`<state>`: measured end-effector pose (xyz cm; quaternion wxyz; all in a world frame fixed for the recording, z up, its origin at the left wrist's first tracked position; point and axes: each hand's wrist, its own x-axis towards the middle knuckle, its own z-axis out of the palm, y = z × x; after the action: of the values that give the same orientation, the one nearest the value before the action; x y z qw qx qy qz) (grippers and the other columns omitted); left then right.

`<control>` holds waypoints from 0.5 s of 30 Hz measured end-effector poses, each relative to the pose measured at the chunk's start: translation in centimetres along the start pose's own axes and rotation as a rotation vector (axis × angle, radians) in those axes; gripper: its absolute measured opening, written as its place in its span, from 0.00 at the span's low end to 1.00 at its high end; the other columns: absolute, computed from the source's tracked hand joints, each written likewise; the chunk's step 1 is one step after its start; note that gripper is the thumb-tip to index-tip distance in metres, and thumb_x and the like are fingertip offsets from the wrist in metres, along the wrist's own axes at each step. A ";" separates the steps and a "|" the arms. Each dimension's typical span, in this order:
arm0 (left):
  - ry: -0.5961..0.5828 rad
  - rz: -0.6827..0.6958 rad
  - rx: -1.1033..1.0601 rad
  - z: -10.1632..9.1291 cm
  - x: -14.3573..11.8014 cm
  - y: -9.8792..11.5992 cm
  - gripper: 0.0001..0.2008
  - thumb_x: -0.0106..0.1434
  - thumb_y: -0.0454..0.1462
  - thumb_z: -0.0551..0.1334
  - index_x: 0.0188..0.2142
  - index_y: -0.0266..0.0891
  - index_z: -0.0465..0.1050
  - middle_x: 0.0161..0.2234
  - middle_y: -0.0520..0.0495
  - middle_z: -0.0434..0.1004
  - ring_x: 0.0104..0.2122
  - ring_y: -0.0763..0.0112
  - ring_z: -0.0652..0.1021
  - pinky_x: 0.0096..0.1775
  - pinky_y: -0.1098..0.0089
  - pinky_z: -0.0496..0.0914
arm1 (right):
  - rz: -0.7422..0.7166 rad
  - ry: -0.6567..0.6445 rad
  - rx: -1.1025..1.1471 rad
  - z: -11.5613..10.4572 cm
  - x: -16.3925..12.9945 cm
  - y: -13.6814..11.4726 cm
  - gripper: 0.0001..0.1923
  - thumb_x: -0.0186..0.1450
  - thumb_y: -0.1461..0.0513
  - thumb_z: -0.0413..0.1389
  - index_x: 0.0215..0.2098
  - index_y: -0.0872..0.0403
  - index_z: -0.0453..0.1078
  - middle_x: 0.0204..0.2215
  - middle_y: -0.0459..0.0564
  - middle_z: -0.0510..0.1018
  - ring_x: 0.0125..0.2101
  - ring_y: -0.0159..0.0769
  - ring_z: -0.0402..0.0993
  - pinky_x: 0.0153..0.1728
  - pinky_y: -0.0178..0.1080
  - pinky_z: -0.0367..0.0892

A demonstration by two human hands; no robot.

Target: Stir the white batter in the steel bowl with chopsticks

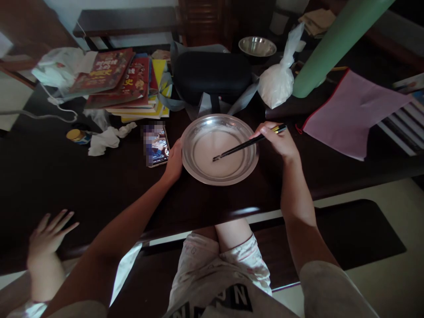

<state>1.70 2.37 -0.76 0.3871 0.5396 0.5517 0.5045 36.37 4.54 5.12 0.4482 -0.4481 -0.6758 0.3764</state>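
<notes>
A wide stainless steel bowl point(220, 180) stands on the dark table, with a milky white liquid point(207, 143) in its bottom. My left hand point(175, 162) grips the bowl's left side at the rim; its fingertips are partly hidden behind the bowl. Over the right rim, my right hand point(280, 140) is closed around a pair of black chopsticks point(240, 148) with gold bands near the top. Their tips dip into the liquid near the bowl's middle. Just left of my left hand lies a phone point(159, 145) with its screen lit.
Another person's hand point(49, 234) rests spread on the table at left. Crumpled tissue point(104, 141), a small yellow-lidded jar point(77, 135) and stacked books point(115, 84) lie at left. Behind the bowl are a black case point(212, 73), a bag of white powder point(276, 86) and a green cylinder point(334, 48).
</notes>
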 end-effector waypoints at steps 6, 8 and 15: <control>-0.014 0.027 0.047 -0.1 0.0 0.3 0.22 0.75 0.51 0.52 0.44 0.42 0.81 0.51 0.44 0.87 0.55 0.55 0.81 0.64 0.57 0.73 | -0.032 0.180 -0.048 -0.3 0.1 0.1 0.29 0.64 0.32 0.60 0.25 0.44 0.79 0.23 0.46 0.82 0.32 0.43 0.81 0.44 0.50 0.77; -0.013 0.025 0.050 -0.1 -0.1 0.5 0.23 0.76 0.52 0.52 0.45 0.42 0.81 0.50 0.44 0.87 0.56 0.54 0.81 0.64 0.56 0.73 | -0.019 0.149 -0.038 -0.3 0.0 0.1 0.29 0.64 0.32 0.60 0.24 0.44 0.79 0.23 0.46 0.82 0.31 0.43 0.81 0.42 0.50 0.77; -0.008 0.010 0.015 0.0 0.0 0.3 0.22 0.74 0.54 0.55 0.45 0.44 0.81 0.49 0.44 0.87 0.59 0.53 0.79 0.66 0.55 0.71 | -0.025 0.102 -0.035 0.0 0.1 -0.2 0.29 0.61 0.31 0.61 0.25 0.44 0.80 0.24 0.46 0.83 0.33 0.43 0.82 0.42 0.49 0.77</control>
<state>1.79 2.35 -0.48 0.3827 0.5471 0.5513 0.5002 36.27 4.54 5.34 0.4788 -0.4662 -0.6640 0.3354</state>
